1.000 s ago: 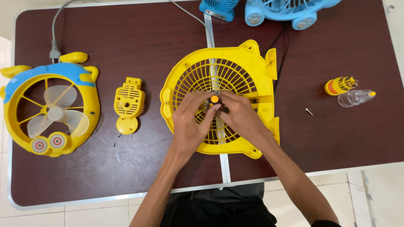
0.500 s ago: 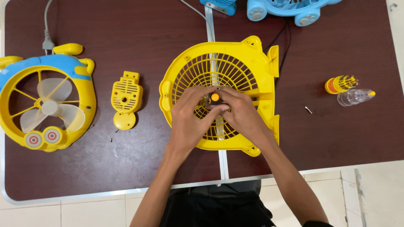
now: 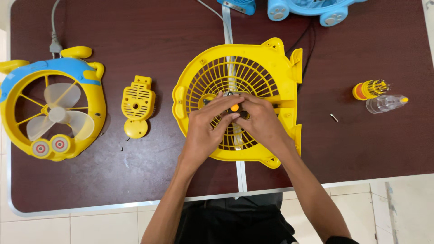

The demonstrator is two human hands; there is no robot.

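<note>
Since the earlier frame the hands have barely shifted; both stay pressed together over the middle of the yellow fan grille (image 3: 253,72), and the things on the counter (image 3: 181,54) lie as they did. The left hand (image 3: 204,131) and the right hand (image 3: 262,124) meet at the hub, fingers curled closed around a small dark part (image 3: 231,95) with an orange knob (image 3: 234,108) showing between the fingertips. How tightly each hand grips it cannot be told.

The grille is hard moulded plastic, a round cage of thin radial ribs set in a flat frame with tabs at its edges, lying flat near the counter's centre. The counter is smooth, dark reddish-brown with a pale rim.

To the left lies a small yellow slotted cover (image 3: 137,105), and farther left a yellow and blue fan body (image 3: 54,108) with translucent blades. To the right sit a yellow bit holder (image 3: 370,89), a clear cap (image 3: 384,103) and a tiny screw (image 3: 333,117).
</note>
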